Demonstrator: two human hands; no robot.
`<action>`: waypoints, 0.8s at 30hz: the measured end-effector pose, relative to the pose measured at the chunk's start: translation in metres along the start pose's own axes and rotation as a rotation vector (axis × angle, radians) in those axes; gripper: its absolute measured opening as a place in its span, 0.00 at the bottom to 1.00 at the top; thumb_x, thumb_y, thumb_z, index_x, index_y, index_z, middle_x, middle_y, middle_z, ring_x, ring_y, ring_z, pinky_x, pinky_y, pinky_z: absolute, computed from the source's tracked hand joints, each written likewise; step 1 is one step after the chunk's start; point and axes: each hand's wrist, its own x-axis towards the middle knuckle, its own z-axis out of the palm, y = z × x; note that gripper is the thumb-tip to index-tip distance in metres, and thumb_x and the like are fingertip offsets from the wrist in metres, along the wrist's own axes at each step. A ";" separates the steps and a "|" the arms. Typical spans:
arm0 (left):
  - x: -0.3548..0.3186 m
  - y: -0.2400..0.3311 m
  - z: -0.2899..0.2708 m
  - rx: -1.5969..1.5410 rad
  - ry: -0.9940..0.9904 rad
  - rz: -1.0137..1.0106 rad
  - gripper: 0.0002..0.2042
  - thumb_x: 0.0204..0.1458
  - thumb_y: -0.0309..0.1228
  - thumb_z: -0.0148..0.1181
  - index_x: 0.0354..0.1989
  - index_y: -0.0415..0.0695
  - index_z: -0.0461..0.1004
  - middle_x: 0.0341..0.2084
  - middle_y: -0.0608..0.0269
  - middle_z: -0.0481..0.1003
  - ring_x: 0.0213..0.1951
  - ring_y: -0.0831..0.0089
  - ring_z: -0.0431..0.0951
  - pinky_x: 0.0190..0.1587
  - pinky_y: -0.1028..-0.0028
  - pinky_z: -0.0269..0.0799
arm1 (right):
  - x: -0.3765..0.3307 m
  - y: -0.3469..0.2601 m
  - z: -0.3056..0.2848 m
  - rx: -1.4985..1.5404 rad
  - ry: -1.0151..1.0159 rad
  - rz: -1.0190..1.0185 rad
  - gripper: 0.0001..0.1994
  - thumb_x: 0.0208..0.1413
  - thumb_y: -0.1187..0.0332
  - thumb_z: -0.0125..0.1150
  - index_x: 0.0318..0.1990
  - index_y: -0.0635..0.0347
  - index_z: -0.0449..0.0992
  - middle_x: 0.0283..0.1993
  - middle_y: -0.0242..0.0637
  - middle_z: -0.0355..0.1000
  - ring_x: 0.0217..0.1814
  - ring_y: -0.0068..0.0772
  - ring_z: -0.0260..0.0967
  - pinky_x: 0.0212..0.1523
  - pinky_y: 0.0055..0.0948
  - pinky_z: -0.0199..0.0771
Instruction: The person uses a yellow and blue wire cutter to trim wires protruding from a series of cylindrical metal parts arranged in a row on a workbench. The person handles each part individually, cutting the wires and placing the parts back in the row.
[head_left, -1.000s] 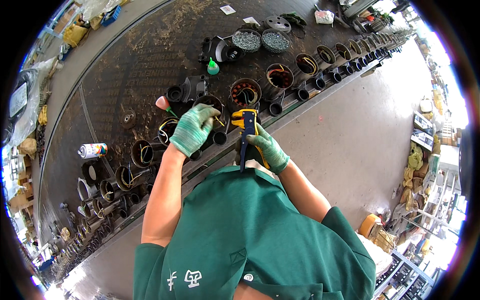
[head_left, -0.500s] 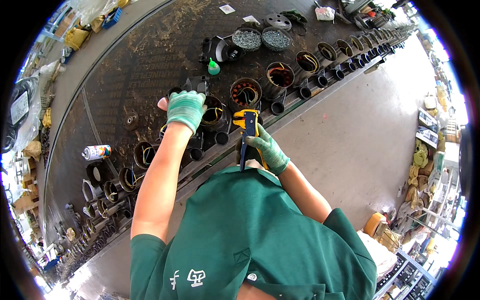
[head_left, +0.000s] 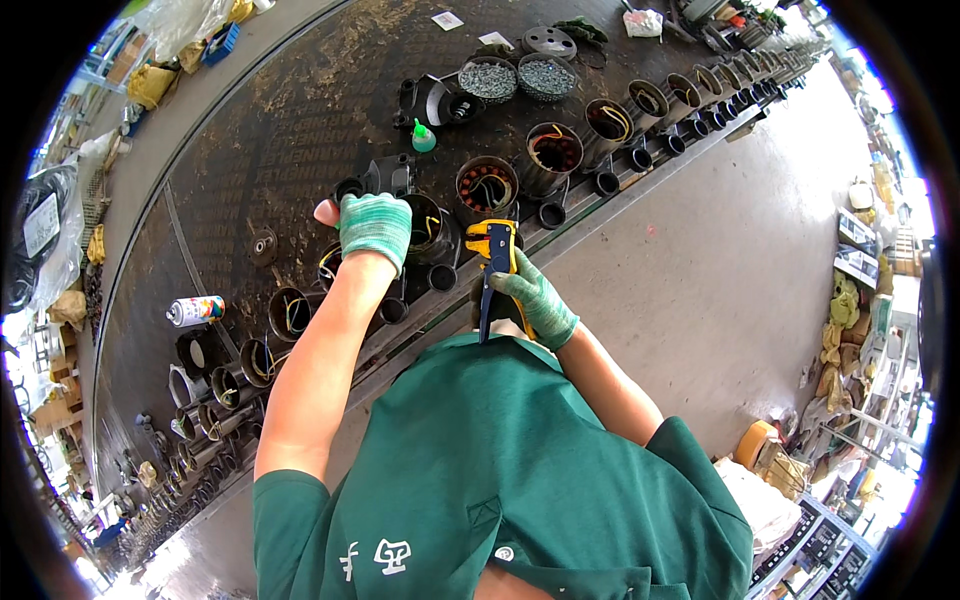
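Observation:
My right hand, in a green-and-grey knit glove, is closed around a yellow and dark blue wire stripper, held upright with its jaws pointing away from me. My left hand, in a green glove with one bare fingertip showing, reaches over the bench. Its fingers are curled beside an open cylindrical motor housing with yellow wires inside. Whatever lies in those fingers is hidden. Just beyond the left hand is a dark cast-metal part. To the right stands another housing, its copper-red windings visible.
More motor housings line the bench edge in a long diagonal row. On the dark bench are two bowls of small metal pieces, a green squeeze bottle, a spray can and a round metal disc.
My left hand has shifted slightly right and toward me, and its fingers look more curled. My right hand keeps the wire stripper in the same place. The view has shifted slightly.

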 end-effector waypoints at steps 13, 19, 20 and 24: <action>-0.029 -0.018 0.036 -0.833 0.344 0.078 0.10 0.51 0.24 0.71 0.42 0.41 0.81 0.37 0.54 0.80 0.43 0.51 0.81 0.48 0.61 0.75 | -0.001 -0.002 0.010 -0.047 -0.078 0.011 0.36 0.62 0.66 0.64 0.76 0.51 0.57 0.49 0.41 0.77 0.51 0.37 0.78 0.53 0.44 0.83; -0.043 -0.019 0.055 -1.004 0.442 0.134 0.09 0.53 0.22 0.69 0.42 0.38 0.82 0.38 0.51 0.81 0.42 0.51 0.82 0.46 0.59 0.76 | 0.002 0.003 0.014 -0.104 -0.135 0.095 0.39 0.61 0.77 0.56 0.80 0.50 0.53 0.60 0.30 0.69 0.58 0.24 0.69 0.61 0.33 0.77; -0.045 -0.020 0.056 -1.040 0.433 0.147 0.09 0.54 0.21 0.69 0.43 0.38 0.82 0.38 0.51 0.82 0.42 0.51 0.82 0.47 0.59 0.76 | 0.003 0.007 0.016 -0.113 -0.116 0.070 0.39 0.61 0.76 0.57 0.80 0.50 0.53 0.58 0.34 0.71 0.56 0.29 0.72 0.60 0.36 0.79; -0.048 -0.018 0.059 -1.030 0.463 0.182 0.08 0.55 0.21 0.68 0.43 0.39 0.82 0.36 0.52 0.81 0.41 0.51 0.81 0.46 0.60 0.76 | 0.009 0.029 0.022 -0.135 -0.066 -0.007 0.37 0.64 0.73 0.58 0.80 0.48 0.52 0.58 0.43 0.75 0.57 0.39 0.78 0.59 0.45 0.83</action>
